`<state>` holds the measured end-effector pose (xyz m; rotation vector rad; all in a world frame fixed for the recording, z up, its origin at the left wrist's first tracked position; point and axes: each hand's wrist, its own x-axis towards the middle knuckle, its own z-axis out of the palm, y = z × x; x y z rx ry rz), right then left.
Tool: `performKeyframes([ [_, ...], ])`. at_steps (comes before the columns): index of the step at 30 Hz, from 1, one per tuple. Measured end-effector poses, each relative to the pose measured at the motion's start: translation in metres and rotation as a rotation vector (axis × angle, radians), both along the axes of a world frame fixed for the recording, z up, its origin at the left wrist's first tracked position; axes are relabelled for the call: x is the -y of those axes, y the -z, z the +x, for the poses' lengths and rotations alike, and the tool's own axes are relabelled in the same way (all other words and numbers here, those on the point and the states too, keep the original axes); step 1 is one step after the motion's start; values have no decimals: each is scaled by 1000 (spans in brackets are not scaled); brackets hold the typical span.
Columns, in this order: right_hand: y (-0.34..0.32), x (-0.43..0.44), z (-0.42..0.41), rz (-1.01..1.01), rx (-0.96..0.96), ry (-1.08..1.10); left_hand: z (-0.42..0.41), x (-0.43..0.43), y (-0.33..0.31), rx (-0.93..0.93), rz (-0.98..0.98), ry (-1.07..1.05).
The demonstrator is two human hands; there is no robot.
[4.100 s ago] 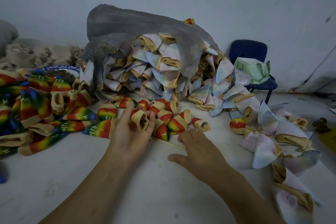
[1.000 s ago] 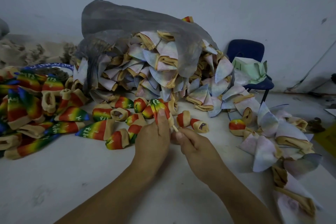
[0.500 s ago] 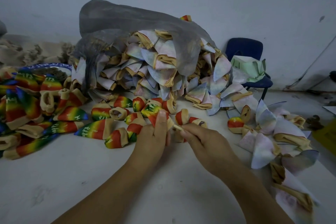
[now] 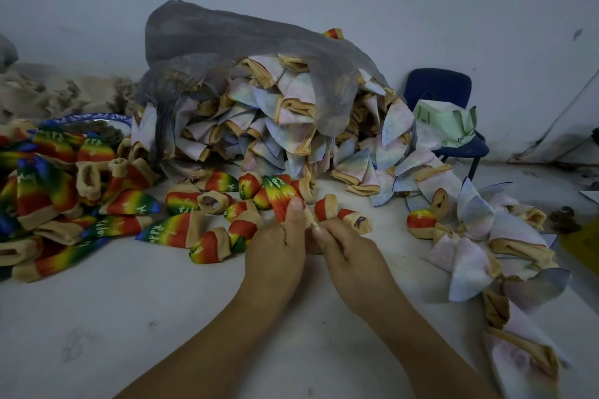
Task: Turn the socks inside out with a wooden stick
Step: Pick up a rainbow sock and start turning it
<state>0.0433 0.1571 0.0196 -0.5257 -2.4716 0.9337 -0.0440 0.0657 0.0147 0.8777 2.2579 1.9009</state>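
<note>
My left hand point(image 4: 277, 244) grips a rainbow sock point(image 4: 281, 195) with "HAPPY" lettering, thumb pressed on its red part. My right hand point(image 4: 348, 251) pinches the sock's tan cuff edge point(image 4: 311, 224) right beside the left thumb. The wooden stick is hidden between my hands and inside the sock. Several more rainbow socks point(image 4: 176, 230) lie on the white table point(image 4: 162, 317) just left of and beyond my hands.
A grey plastic bag point(image 4: 246, 52) full of pale pastel socks point(image 4: 285, 113) stands behind. More pale socks point(image 4: 486, 236) trail down the right side. A heap of rainbow socks point(image 4: 42, 191) fills the left. A blue chair point(image 4: 450, 91) stands at the back right.
My hands came together from lying apart on the table. The left hand picked up a rainbow sock and the right hand moved in to pinch its cuff; in the last half second little shifted.
</note>
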Motion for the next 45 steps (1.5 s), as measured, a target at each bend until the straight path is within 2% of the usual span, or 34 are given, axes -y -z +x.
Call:
performKeyframes([
  [3,1,-5,1,23,13,12,-9,0,4,-94,-2,-80],
  [6,3,-4,1,37,15,20,-11,3,-3,-197,147,-27],
  [9,3,-4,1,52,26,23,-13,5,-2,-219,185,-65],
  [10,3,-4,1,60,33,22,-13,5,-3,-168,219,-68],
  [14,3,-3,0,94,61,18,-17,9,-3,262,431,-31],
  [17,3,-4,0,65,63,19,-21,6,-3,414,475,-3],
  [20,1,-6,1,15,46,13,-26,5,-7,567,510,174],
  [24,0,-8,3,5,55,-1,-30,9,-3,479,336,351],
  [27,1,-11,3,93,87,23,-32,9,1,377,234,208],
  [30,-1,-13,4,257,123,70,-39,10,2,325,261,52],
  [35,-10,-20,10,348,125,25,-35,9,1,347,211,165],
  [40,-16,-29,15,282,129,-41,-28,12,-5,304,168,341],
  [45,-11,-6,6,117,26,20,-18,9,-8,192,80,307],
])
